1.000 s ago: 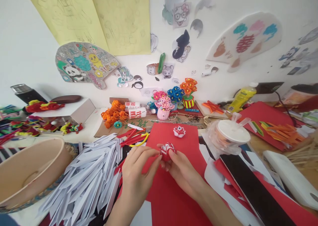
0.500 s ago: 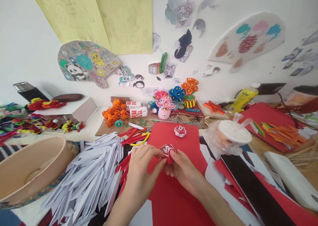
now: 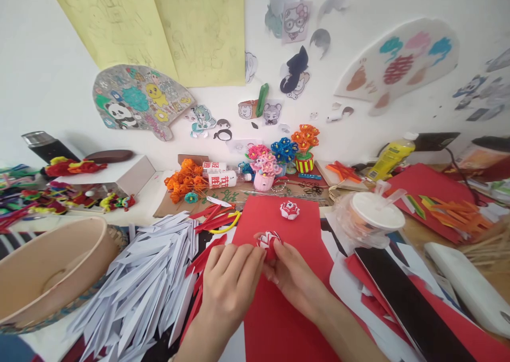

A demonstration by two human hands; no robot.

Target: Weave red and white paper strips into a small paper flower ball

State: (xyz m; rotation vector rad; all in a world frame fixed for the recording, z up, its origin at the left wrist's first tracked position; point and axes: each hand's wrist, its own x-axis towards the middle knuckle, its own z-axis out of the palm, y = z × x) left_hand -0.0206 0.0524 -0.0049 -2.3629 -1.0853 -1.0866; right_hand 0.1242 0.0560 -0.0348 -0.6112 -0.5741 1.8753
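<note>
Red-and-white folded paper piece is held just above the red sheet, mid-surface, between both hands.

Left hand: knuckles up, fingers curled, tips pressed against the piece's left side. Grip is narrow and closed on the piece.

Right hand: thumb and forefinger are pinched on the right and lower edge. Grip is narrow too, on the same piece. Support under the piece cannot be told, as it is hidden by fingers.

Step in hand, as judged: the folded layers are being pressed or tucked into shape.
- Pressure is best kept light and even from both sides, so the zigzag layers are not crushed or popped apart.
- The piece is better turned bit by bit at the fingertips than squeezed in the palm.
- The paper looks thin and springy, so layers are likely to slip if one side is let go.
- Work is best kept low over the red sheet, so anything dropped is caught there.

Nearby:
- A second piece, also red and white, lies farther back on the same sheet, apart from the hands.
- A pile of white strips lies near the left hand, on its left, with red strips between.
- A lidded cup stands to the right, well apart.
- A tan basket is seen at far left.
- Glue bottles and paper flowers are set at the back by the wall.
</note>
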